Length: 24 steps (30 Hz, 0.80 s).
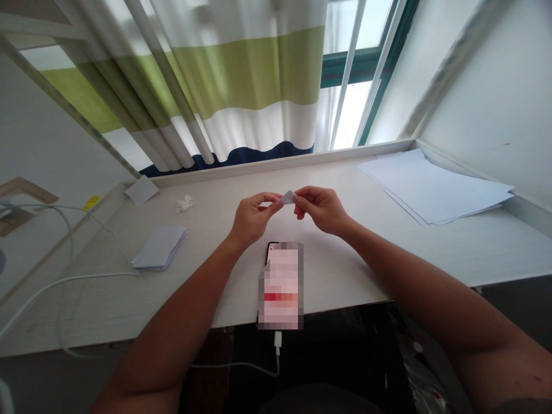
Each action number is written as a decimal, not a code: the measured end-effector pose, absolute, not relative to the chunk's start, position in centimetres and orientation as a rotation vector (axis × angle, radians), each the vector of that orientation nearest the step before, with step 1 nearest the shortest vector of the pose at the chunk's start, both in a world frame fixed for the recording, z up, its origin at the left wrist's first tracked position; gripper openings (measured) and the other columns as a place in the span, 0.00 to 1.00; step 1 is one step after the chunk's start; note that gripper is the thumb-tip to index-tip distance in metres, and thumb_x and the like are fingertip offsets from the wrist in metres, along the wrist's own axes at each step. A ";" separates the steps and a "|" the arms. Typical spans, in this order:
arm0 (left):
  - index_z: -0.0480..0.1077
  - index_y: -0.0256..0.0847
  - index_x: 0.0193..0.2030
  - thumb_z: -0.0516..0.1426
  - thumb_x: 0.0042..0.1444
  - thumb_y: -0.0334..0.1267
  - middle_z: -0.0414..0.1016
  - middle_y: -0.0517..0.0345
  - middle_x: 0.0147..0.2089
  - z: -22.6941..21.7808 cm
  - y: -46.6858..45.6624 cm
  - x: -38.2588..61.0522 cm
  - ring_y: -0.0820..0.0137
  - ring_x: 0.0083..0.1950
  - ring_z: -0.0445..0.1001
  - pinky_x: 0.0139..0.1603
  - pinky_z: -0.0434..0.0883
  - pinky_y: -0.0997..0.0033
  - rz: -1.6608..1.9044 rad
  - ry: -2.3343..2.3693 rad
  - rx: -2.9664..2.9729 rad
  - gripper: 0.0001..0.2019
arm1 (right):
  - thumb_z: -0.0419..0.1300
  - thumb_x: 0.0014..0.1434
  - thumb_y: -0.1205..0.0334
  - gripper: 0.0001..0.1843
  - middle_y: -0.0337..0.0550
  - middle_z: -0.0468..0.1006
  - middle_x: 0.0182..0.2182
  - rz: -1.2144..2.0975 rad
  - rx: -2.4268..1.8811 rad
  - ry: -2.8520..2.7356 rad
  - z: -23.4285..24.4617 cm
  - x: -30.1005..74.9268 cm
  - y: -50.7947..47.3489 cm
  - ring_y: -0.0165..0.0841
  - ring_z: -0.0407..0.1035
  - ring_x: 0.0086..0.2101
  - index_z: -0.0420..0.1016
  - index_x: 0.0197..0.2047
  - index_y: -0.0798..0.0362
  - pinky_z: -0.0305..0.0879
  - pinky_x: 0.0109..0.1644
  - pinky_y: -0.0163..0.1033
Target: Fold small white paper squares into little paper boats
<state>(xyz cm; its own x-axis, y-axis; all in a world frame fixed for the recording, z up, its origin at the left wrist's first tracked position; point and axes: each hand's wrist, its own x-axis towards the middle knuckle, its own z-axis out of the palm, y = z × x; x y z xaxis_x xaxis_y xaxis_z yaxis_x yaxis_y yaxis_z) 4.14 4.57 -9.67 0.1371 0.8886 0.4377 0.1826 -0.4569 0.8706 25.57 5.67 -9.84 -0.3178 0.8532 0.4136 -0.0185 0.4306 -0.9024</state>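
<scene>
Between my hands, a little above the desk (319,264), is a small folded piece of white paper (288,197) with a pointed top. My left hand (254,217) pinches its left side between thumb and fingers. At the opposite side, the thumb and index finger of my right hand (321,208) grip the paper, the other fingers curled under. Below the hands lies a phone (282,284), its screen lit and blurred, at the desk's front edge. My fingertips hide part of the folds.
Large white sheets (435,187) lie at the right. Toward the left are a stack of small papers (159,247), a crumpled scrap (184,203) and a single square sheet (141,190). A white cable (278,345) plugs into the phone; another cable (69,280) crosses the left side.
</scene>
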 end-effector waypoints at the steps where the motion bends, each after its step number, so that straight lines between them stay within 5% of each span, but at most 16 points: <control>1: 0.84 0.42 0.38 0.71 0.58 0.54 0.87 0.48 0.48 -9.6 4.6 4.1 0.63 0.44 0.83 0.46 0.80 0.63 1.366 1.029 1.751 0.16 | 0.70 0.61 0.33 0.28 0.41 0.82 0.27 1.058 -0.738 -1.658 -9.8 25.6 5.6 0.32 0.75 0.26 0.83 0.41 0.53 0.77 0.33 0.41; 12: 0.80 0.44 0.41 0.70 0.61 0.45 0.83 0.56 0.40 -9.6 4.4 4.3 0.68 0.41 0.80 0.41 0.77 0.70 1.523 1.141 1.812 0.09 | 0.72 0.61 0.36 0.26 0.41 0.82 0.27 1.074 -0.723 -1.591 -10.0 25.5 6.0 0.31 0.75 0.25 0.83 0.41 0.54 0.76 0.32 0.40; 17: 0.81 0.45 0.40 0.67 0.64 0.40 0.83 0.56 0.44 -9.6 4.2 4.3 0.66 0.47 0.81 0.40 0.78 0.71 1.633 1.171 2.096 0.03 | 0.73 0.59 0.35 0.28 0.40 0.82 0.26 1.085 -0.728 -1.550 -10.2 25.4 6.2 0.30 0.75 0.24 0.82 0.41 0.54 0.75 0.31 0.38; 24: 0.85 0.43 0.46 0.70 0.60 0.41 0.87 0.53 0.43 -10.2 4.3 4.7 0.66 0.41 0.84 0.36 0.82 0.68 1.581 1.229 1.801 0.09 | 0.73 0.60 0.36 0.27 0.40 0.82 0.26 1.100 -0.710 -1.544 -10.3 25.1 6.0 0.30 0.74 0.24 0.82 0.41 0.54 0.75 0.30 0.38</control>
<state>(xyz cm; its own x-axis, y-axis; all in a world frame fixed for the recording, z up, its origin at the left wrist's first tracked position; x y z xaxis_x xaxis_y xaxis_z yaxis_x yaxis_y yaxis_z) 4.71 4.27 -10.18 -0.0514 0.8346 0.5485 0.3256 -0.5052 0.7992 25.05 6.01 -10.26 -0.2610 0.8730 0.4119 -0.1041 0.3987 -0.9111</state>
